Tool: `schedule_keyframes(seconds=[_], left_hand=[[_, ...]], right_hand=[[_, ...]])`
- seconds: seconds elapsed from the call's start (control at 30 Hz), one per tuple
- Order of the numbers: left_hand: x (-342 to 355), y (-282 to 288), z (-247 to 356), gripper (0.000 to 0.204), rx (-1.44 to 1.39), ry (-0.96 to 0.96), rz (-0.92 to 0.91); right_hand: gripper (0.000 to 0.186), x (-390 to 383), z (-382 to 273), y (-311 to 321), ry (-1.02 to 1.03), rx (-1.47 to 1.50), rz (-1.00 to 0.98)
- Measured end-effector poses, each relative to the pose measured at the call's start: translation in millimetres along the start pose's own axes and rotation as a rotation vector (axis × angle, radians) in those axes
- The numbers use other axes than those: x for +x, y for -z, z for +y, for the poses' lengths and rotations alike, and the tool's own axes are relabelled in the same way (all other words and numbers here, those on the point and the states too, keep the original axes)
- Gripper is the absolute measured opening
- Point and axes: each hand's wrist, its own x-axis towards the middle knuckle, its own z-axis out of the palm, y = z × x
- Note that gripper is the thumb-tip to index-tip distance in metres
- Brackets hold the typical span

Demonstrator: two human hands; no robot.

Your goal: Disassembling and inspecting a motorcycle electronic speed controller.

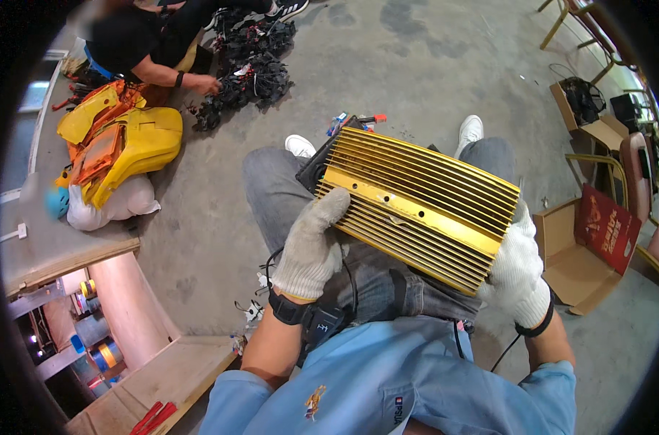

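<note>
Across my lap lies a gold, finned metal housing (427,232), tilted with its right end lower in the picture and three holes along its middle band. My gloved left hand (309,250) grips its left end, thumb on the fins. My gloved right hand (515,264) holds the right end, fingers partly hidden behind it. Behind the housing's upper left show a dark object (309,168) and a small red connector (378,118), both partly covered. A black cord hangs beside my left hand.
At upper left, a co-worker's hand (205,85) reaches into black cable bundles (253,80), near yellow-orange plastic panels (144,145) on a white sack (112,206). Cardboard boxes (565,283) and chairs (634,152) stand right. A wooden-edged opening is lower left, with red-handled tools (152,418) beside it.
</note>
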Motion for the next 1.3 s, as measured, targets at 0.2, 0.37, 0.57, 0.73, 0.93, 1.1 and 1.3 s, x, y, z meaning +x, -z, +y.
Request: schedule_keyframes(seconds=[0.2,0.37,0.57,0.73,0.93,1.1,1.3], left_hand=[[10,25,-10,0.046,-0.189,0.014,0.107],[11,27,-14,0.054,-0.292,-0.034,0.019],[16,49,-26,0.058,-0.135,-0.040,-0.014],[11,38,-20,0.059,-0.111,0.021,0.049],[4,30,-15,0.059,-0.149,0.040,0.023],[6,21,-21,0.058,-0.216,0.065,-0.028],[9,25,-29,0.058,-0.299,0.012,-0.054]], right_hand=[[0.048,11,6,-2,-0.020,0.141,0.223],[0.040,22,-8,6,-0.060,0.358,0.427],[0.036,21,-19,24,-0.242,0.506,0.333],[0.030,20,-32,47,-0.327,0.577,0.360],[0.037,20,-14,76,0.159,-0.096,0.098],[0.035,21,-14,82,0.135,-0.064,0.190],[0.032,24,-21,85,0.126,-0.056,0.250]])
